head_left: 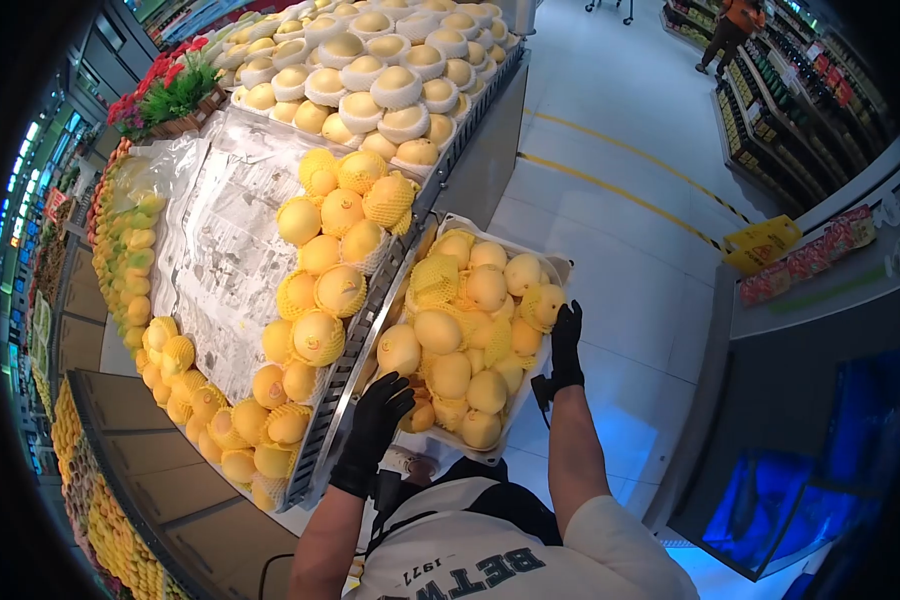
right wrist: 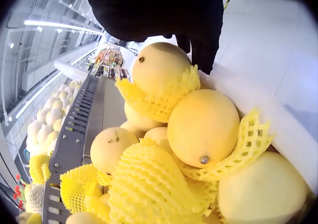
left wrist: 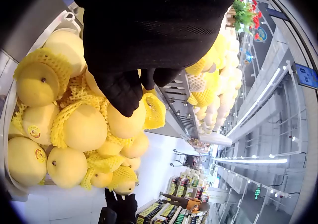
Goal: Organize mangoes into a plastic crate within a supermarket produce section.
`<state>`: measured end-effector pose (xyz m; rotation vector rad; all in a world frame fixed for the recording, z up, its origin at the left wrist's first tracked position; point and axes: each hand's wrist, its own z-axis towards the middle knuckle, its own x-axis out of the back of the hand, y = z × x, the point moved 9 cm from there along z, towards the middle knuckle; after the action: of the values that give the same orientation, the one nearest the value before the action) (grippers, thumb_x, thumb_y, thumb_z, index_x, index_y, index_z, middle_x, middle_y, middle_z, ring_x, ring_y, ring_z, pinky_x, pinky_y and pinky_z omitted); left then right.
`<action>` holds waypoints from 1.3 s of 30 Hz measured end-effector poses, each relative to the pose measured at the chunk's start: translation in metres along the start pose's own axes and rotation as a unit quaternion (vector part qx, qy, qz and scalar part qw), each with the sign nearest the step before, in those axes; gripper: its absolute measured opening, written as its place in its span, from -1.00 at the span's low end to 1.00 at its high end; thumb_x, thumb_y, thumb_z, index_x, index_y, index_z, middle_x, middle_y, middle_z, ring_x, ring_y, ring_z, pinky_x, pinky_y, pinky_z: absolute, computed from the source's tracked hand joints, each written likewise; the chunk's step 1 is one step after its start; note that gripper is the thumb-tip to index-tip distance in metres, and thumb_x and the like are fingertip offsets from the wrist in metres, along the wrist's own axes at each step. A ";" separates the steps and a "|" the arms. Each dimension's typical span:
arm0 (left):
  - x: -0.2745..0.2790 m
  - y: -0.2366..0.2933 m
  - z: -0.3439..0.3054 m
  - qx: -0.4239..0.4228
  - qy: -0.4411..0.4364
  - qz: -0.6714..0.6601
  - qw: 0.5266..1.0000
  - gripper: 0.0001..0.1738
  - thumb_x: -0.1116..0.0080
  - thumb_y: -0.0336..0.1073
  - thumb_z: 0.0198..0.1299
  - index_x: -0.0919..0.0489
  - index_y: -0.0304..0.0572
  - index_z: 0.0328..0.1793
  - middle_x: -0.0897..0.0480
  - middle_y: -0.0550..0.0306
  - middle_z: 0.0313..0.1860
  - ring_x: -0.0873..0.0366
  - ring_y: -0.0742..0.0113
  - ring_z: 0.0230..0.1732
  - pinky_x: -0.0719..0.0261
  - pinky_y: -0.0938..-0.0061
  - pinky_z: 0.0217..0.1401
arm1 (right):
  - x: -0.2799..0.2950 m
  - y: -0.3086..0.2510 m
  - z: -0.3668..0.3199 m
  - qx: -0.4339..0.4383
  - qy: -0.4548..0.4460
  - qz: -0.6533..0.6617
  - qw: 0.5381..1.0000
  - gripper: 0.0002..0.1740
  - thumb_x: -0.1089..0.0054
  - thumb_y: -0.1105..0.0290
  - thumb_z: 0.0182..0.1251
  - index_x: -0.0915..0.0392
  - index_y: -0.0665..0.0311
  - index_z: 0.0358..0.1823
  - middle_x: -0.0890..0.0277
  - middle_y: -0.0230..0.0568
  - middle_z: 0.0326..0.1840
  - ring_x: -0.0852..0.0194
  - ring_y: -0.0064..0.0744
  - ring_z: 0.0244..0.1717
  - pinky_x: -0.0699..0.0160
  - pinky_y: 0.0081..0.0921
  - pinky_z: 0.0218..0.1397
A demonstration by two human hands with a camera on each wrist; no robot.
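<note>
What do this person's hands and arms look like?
The left hand and right hand wear plain black gloves covering the fingers and reaching the wrists. A small black device sits at the right wrist, another at the left. The forearms are uncovered; the right has a short, off-white fabric sleeve above the elbow.

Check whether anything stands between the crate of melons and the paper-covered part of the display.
Yes: a slatted metal rail, then the melons just inside it, separate the crate from the paper.
</note>
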<state>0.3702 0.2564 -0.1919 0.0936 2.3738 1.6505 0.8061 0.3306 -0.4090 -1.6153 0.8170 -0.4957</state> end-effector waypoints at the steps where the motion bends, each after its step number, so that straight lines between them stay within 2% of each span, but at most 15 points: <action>1: -0.001 0.002 0.000 0.002 -0.002 -0.018 1.000 -0.58 0.00 -0.28 0.44 -0.37 -0.22 0.38 -0.50 -0.06 0.29 -0.51 0.10 0.24 -0.49 0.23 0.33 | 0.008 0.012 0.001 -0.065 -0.016 0.061 0.996 -0.47 -0.12 0.31 0.42 -0.27 0.28 0.36 -0.53 -0.13 -0.05 -0.51 -0.39 -0.18 -0.53 -0.47 -0.11; 4: -0.001 0.003 0.000 0.018 -0.001 -0.104 0.994 -0.56 -0.01 -0.38 0.42 -0.34 -0.28 0.39 -0.50 -0.07 0.27 -0.52 0.11 0.24 -0.53 0.27 0.31 | 0.025 0.016 0.005 -0.089 -0.008 0.044 0.995 -0.48 -0.13 0.31 0.43 -0.25 0.23 0.36 -0.55 -0.17 -0.18 -0.48 -0.44 -0.43 -0.43 -0.53 -0.56; 6: 0.001 -0.003 0.001 0.040 0.009 -0.204 0.978 -0.53 -0.01 -0.53 0.37 -0.30 -0.37 0.40 -0.50 -0.10 0.24 -0.54 0.15 0.22 -0.61 0.32 0.25 | 0.026 0.019 0.008 -0.077 -0.029 0.025 0.996 -0.49 -0.15 0.34 0.41 -0.27 0.26 0.33 -0.56 -0.19 -0.22 -0.48 -0.45 -0.43 -0.43 -0.54 -0.56; 9: 0.000 -0.002 -0.002 0.030 0.009 -0.193 0.981 -0.51 -0.10 -0.57 0.30 -0.36 -0.37 0.36 -0.51 -0.08 0.24 -0.53 0.19 0.22 -0.60 0.34 0.26 | 0.018 0.024 0.018 -0.002 -0.061 -0.091 0.994 -0.49 -0.19 0.37 0.38 -0.29 0.33 0.29 -0.58 -0.18 -0.26 -0.52 -0.44 -0.39 -0.48 -0.52 -0.50; 12: 0.001 0.006 -0.005 -0.016 0.019 0.011 1.000 -0.53 -0.17 -0.59 0.24 -0.44 -0.37 0.29 -0.52 -0.06 0.23 -0.54 0.22 0.21 -0.58 0.37 0.27 | 0.007 0.018 0.016 0.063 -0.047 -0.151 0.985 -0.48 -0.23 0.36 0.37 -0.29 0.39 0.27 -0.61 -0.12 -0.23 -0.56 -0.42 -0.33 -0.57 -0.48 -0.35; 13: 0.002 0.004 -0.006 -0.011 0.025 0.010 1.000 -0.54 -0.19 -0.60 0.22 -0.46 -0.37 0.27 -0.52 -0.05 0.22 -0.54 0.23 0.20 -0.59 0.39 0.26 | 0.003 0.009 0.011 0.077 -0.034 -0.155 0.984 -0.47 -0.24 0.36 0.36 -0.29 0.40 0.27 -0.62 -0.10 -0.22 -0.58 -0.41 -0.30 -0.61 -0.47 -0.29; 16: 0.005 0.001 -0.006 -0.022 0.032 0.051 0.998 -0.54 -0.22 -0.63 0.18 -0.50 -0.36 0.23 -0.54 -0.03 0.20 -0.55 0.26 0.18 -0.59 0.43 0.24 | 0.003 0.014 0.006 0.019 -0.024 -0.096 0.995 -0.46 -0.27 0.36 0.32 -0.32 0.40 0.26 -0.61 0.09 0.00 -0.63 -0.18 -0.02 -0.61 -0.36 0.02; 19: 0.004 0.004 -0.006 -0.050 0.027 0.104 0.993 -0.54 -0.24 -0.62 0.17 -0.51 -0.34 0.23 -0.55 -0.03 0.19 -0.56 0.24 0.17 -0.60 0.41 0.23 | 0.007 0.019 0.007 0.050 -0.019 -0.095 0.994 -0.50 -0.23 0.39 0.34 -0.34 0.39 0.25 -0.63 0.00 -0.08 -0.62 -0.24 -0.11 -0.62 -0.37 -0.05; 22: 0.003 0.004 -0.006 -0.043 0.027 0.074 0.996 -0.55 -0.24 -0.58 0.19 -0.51 -0.32 0.23 -0.56 -0.04 0.19 -0.57 0.20 0.16 -0.59 0.36 0.23 | 0.012 0.024 -0.001 -0.053 -0.012 0.042 0.998 -0.54 -0.15 0.50 0.34 -0.33 0.34 0.26 -0.61 -0.16 -0.18 -0.59 -0.36 -0.30 -0.64 -0.44 -0.30; 23: 0.003 0.006 -0.006 -0.059 0.022 0.105 0.992 -0.57 -0.21 -0.55 0.23 -0.50 -0.32 0.24 -0.56 -0.04 0.19 -0.57 0.18 0.16 -0.58 0.34 0.23 | 0.014 0.016 -0.006 -0.051 -0.011 0.044 0.998 -0.53 -0.13 0.52 0.33 -0.33 0.33 0.27 -0.59 -0.20 -0.21 -0.57 -0.41 -0.33 -0.61 -0.48 -0.35; 25: 0.005 0.006 -0.008 -0.032 0.017 0.027 0.999 -0.59 -0.13 -0.45 0.32 -0.45 -0.30 0.29 -0.55 -0.05 0.21 -0.55 0.14 0.18 -0.55 0.30 0.26 | 0.020 0.011 -0.014 -0.050 -0.010 0.047 0.998 -0.52 -0.08 0.57 0.31 -0.34 0.30 0.27 -0.54 -0.29 -0.29 -0.52 -0.49 -0.39 -0.55 -0.54 -0.45; 27: 0.004 -0.004 -0.009 0.056 0.013 -0.194 0.979 -0.57 -0.01 -0.31 0.43 -0.38 -0.25 0.37 -0.52 -0.06 0.26 -0.53 0.11 0.23 -0.51 0.26 0.32 | 0.022 0.006 -0.017 -0.059 -0.019 0.041 0.997 -0.53 -0.03 0.59 0.31 -0.35 0.30 0.27 -0.47 -0.37 -0.36 -0.46 -0.55 -0.45 -0.48 -0.60 -0.49; 31: 0.010 -0.002 -0.009 0.046 0.046 -0.185 0.981 -0.57 0.03 -0.24 0.45 -0.40 -0.29 0.34 -0.57 -0.08 0.18 -0.57 0.11 0.15 -0.54 0.28 0.25 | 0.028 -0.008 -0.022 -0.037 -0.025 0.017 0.999 -0.61 -0.03 0.46 0.36 -0.42 0.25 0.22 -0.35 -0.46 -0.54 -0.22 -0.63 -0.64 -0.29 -0.62 -0.59; 34: 0.013 -0.004 -0.011 0.060 0.051 -0.223 0.972 -0.57 0.04 -0.24 0.45 -0.39 -0.30 0.35 -0.56 -0.09 0.20 -0.57 0.11 0.16 -0.54 0.28 0.26 | 0.038 -0.007 -0.018 -0.030 -0.006 0.013 0.999 -0.60 -0.03 0.44 0.36 -0.42 0.24 0.22 -0.34 -0.46 -0.55 -0.18 -0.63 -0.66 -0.25 -0.64 -0.61; 39: 0.013 0.013 -0.027 0.026 0.038 -0.238 0.970 -0.57 -0.09 -0.25 0.38 -0.43 -0.24 0.32 -0.55 -0.06 0.22 -0.54 0.09 0.20 -0.51 0.24 0.29 | 0.054 -0.005 -0.011 -0.034 -0.039 0.012 0.999 -0.64 -0.09 0.47 0.34 -0.46 0.26 0.16 -0.45 -0.38 -0.43 -0.40 -0.53 -0.56 -0.44 -0.57 -0.53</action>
<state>0.3499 0.2387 -0.1734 -0.4992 2.2560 1.3794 0.8354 0.2840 -0.4083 -1.6755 0.8010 -0.3899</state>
